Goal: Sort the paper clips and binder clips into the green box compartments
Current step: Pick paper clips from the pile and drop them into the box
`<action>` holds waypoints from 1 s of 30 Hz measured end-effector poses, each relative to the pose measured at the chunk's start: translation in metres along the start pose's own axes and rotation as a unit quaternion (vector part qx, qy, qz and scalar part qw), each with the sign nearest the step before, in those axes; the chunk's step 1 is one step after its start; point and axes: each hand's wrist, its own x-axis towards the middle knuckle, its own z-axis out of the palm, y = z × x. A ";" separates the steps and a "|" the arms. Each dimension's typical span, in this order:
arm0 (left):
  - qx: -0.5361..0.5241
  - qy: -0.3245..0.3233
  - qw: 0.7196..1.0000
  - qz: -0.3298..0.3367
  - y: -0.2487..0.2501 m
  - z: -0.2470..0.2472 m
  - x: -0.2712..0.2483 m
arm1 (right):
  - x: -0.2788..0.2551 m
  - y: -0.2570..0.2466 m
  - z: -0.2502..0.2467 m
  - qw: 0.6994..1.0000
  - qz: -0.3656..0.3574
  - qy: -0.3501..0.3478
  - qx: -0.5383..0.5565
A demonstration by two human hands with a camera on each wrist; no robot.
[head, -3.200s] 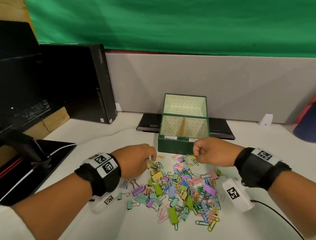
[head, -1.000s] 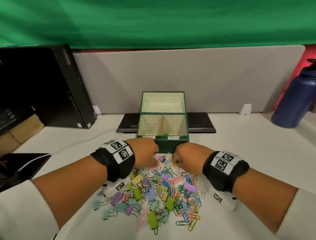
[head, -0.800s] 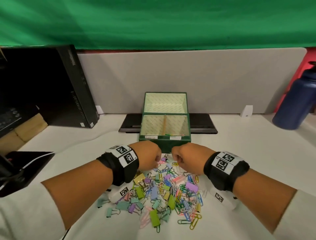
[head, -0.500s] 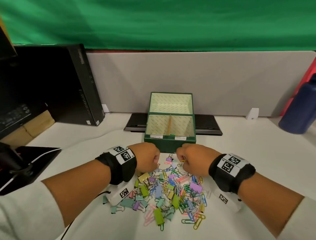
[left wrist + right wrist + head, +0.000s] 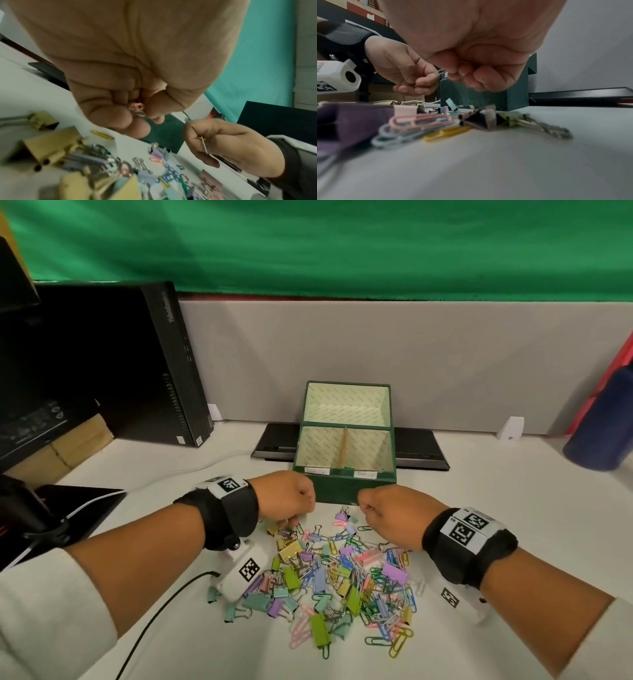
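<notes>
A green box (image 5: 339, 489) with a tan divider stands open at the middle of the desk. In front of it lies a mixed pile of coloured paper clips and binder clips (image 5: 335, 573). Both hands hover over the pile's far edge, close to the box's front wall. My left hand (image 5: 297, 517) is curled, and the left wrist view shows pink paper clips (image 5: 136, 108) pinched in its fingers. My right hand (image 5: 365, 508) is also curled and pinches a thin yellow paper clip (image 5: 203, 142) between thumb and fingers. The green box (image 5: 488, 97) stands just behind my right fist.
A black computer tower (image 5: 144, 364) stands at the back left, with a black stand (image 5: 68, 508) nearer on the left. A flat black device (image 5: 418, 446) lies behind the box. A dark blue bottle (image 5: 599, 426) is at the right, and a grey partition closes the back.
Both hands have drawn closer together at the pile's far edge and lifted slightly, fingers closing round clips. The head view has shifted, so the scene sits differently in the frame.
</notes>
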 end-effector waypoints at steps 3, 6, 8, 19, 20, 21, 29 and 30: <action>0.092 -0.014 0.995 0.028 0.005 0.009 0.004 | -0.002 -0.002 -0.001 1.000 0.015 -0.024 0.015; 0.199 -0.006 0.980 0.020 0.007 0.011 0.005 | -0.001 -0.001 -0.001 1.000 0.012 -0.019 -0.005; 0.276 -0.004 0.961 0.009 0.006 0.011 0.006 | 0.001 -0.001 0.001 1.000 0.009 -0.002 -0.018; 0.224 -0.016 0.974 0.034 -0.005 0.019 0.006 | 0.001 -0.001 0.006 0.998 0.030 -0.050 -0.020; 0.217 -0.018 0.975 0.032 -0.006 0.019 0.005 | 0.002 -0.001 0.006 0.998 0.031 -0.056 -0.019; 0.214 -0.017 0.976 0.031 -0.006 0.018 0.004 | 0.002 -0.001 0.006 0.997 0.034 -0.062 -0.017; 0.302 -0.026 0.952 0.042 0.005 0.023 0.005 | 0.000 -0.001 0.003 0.997 0.034 -0.065 0.001; 0.313 -0.036 0.948 0.037 0.006 0.024 0.005 | -0.001 -0.001 0.003 0.998 0.032 -0.056 0.005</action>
